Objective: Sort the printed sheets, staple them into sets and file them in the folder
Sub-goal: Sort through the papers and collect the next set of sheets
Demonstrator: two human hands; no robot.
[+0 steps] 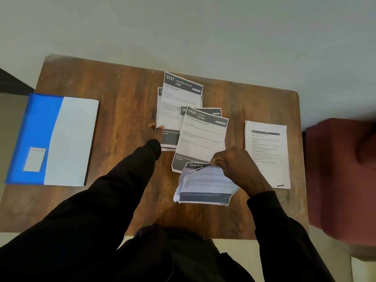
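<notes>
Sheets with dark header bands lie fanned at the middle of the wooden table [126, 94]. The sheet numbered 2747 [181, 98] sits highest in the frame, on top of a small pile, tilted slightly. Below and to its right, the sheet numbered 1426 [201, 137], headed KITCHEN, overlaps another sheet whose number is mostly covered. At lower centre, a curled bundle headed 3414 [203, 184] is raised at its top edge, its lower edge overlapping the 1426 sheet's bottom corner.

The right hand [240, 167] is closed on the top edge of that 3414 bundle, fingers pinching the paper. The left hand [155, 132] reaches up to the lower left corner of the 2747 pile; its fingertips touch the paper's edge, but whether they grip it or merely press it cannot be told. Both arms wear black sleeves.

Apart from the fan, at the right side of the table, a single text sheet [266, 155] lies flat on its own. At the left edge of the table rests the blue folder [40, 127] with a pale front flap and a small label. A dark red seat [341, 180] stands at the right edge of the frame.
</notes>
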